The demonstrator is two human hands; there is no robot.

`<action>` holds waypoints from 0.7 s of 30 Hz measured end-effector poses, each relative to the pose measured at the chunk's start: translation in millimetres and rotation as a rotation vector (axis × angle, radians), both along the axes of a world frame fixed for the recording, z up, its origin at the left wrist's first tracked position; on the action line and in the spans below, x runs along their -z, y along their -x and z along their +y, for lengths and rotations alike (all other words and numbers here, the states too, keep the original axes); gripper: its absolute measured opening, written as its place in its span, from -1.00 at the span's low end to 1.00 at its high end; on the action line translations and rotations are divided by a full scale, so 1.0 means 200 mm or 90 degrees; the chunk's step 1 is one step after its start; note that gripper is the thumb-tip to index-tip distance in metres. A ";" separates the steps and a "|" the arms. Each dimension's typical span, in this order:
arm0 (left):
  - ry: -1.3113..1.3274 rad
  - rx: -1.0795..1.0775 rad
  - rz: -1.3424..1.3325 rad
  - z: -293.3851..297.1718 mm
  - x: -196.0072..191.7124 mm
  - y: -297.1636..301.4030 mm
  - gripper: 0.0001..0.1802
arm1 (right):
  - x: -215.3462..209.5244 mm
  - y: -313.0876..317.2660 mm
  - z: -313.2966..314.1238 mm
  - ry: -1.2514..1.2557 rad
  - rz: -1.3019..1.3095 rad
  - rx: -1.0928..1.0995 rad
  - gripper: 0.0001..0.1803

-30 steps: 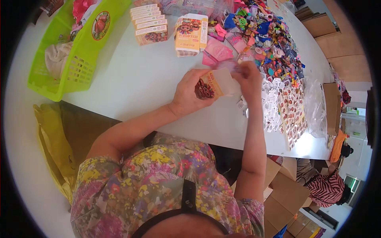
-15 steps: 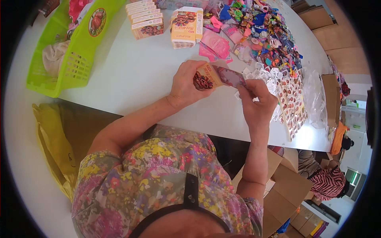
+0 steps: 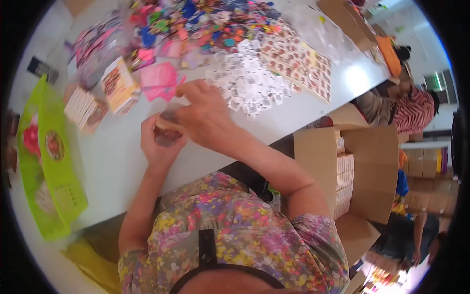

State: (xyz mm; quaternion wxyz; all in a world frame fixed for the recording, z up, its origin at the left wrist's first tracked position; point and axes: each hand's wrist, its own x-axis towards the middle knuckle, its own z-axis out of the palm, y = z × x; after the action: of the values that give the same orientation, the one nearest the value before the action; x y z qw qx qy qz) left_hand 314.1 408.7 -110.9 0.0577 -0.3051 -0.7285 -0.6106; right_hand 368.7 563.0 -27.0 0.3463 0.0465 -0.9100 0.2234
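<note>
My left hand (image 3: 159, 147) is closed round a small orange-printed cardboard box (image 3: 168, 136), just above the white table (image 3: 115, 169). My right hand (image 3: 205, 115) is over the upper end of this box. Its fingers are bent and partly smeared by motion, so what they hold cannot be made out. Beyond the hands lie pink packets (image 3: 159, 81). Left of them are a stack of yellow-and-white boxes (image 3: 119, 88) and a row of similar boxes (image 3: 84, 109). A pile of small white printed slips (image 3: 249, 81) spreads to the right of my right hand.
A heap of colourful small trinkets (image 3: 205, 24) covers the far side, with sticker sheets (image 3: 301, 61) and clear plastic (image 3: 318, 32) to its right. A green basket (image 3: 49, 166) stands at left. An open carton (image 3: 374, 171) of packed boxes sits at right. Other people are at work beyond.
The view has turned to the right. The patterned card no longer shows between my hands, and my right hand has come over the box, which my left hand still grips.
</note>
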 end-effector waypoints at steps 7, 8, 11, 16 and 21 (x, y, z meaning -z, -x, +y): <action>0.050 0.005 0.001 -0.01 -0.04 -0.01 -0.20 | 0.04 -0.07 0.32 0.387 -0.043 -0.091 -0.93; 0.050 0.005 0.003 -0.01 -0.05 -0.01 -0.20 | 0.07 -0.10 0.47 0.399 -0.031 0.014 -0.93; 0.048 0.011 -0.043 0.00 -0.06 -0.01 -0.19 | 0.25 -0.23 1.06 0.285 0.043 0.335 -0.84; 0.058 0.030 -0.068 -0.02 -0.05 0.00 -0.18 | 0.35 -0.36 1.41 0.029 -0.197 0.556 -0.82; 0.068 0.036 -0.063 -0.01 -0.02 0.00 -0.15 | 0.36 -0.44 1.44 0.038 -0.163 0.470 -0.85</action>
State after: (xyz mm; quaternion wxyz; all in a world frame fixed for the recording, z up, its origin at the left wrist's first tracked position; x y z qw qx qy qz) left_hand 315.0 405.9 -106.6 -0.0121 -0.2975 -0.7531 -0.5866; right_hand 456.4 851.8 -98.2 0.2880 -0.3227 -0.8944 0.1141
